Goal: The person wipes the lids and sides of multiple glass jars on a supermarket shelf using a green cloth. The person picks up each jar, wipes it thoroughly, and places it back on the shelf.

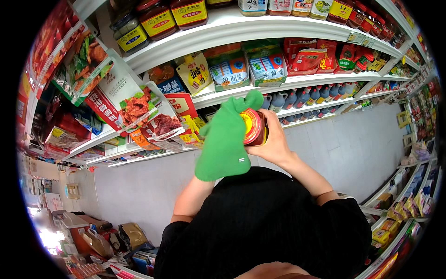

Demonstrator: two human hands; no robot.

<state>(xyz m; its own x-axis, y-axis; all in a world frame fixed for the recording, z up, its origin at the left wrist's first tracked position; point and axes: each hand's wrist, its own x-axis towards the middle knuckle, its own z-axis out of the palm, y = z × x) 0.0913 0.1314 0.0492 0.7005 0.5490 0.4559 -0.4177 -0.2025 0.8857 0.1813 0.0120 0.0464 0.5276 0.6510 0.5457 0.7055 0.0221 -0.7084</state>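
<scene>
My right hand grips a glass jar of dark reddish contents around its far right side. The jar's red and yellow lid faces up towards me. A green cloth or mitt with a small white tag covers my left hand from fingertips to wrist. Its covered part presses against the left side of the jar, and a bunched green end reaches past the lid's far edge. The fingers under the fabric are hidden. Both hands hold the jar in front of my chest, just short of the shelves.
Ahead runs a white shelf unit with jars, sauce pouches and blue-grey bottles. Large food packets jut out at left. Grey floor lies below. Bags stand at lower left; another stocked shelf curves along the right.
</scene>
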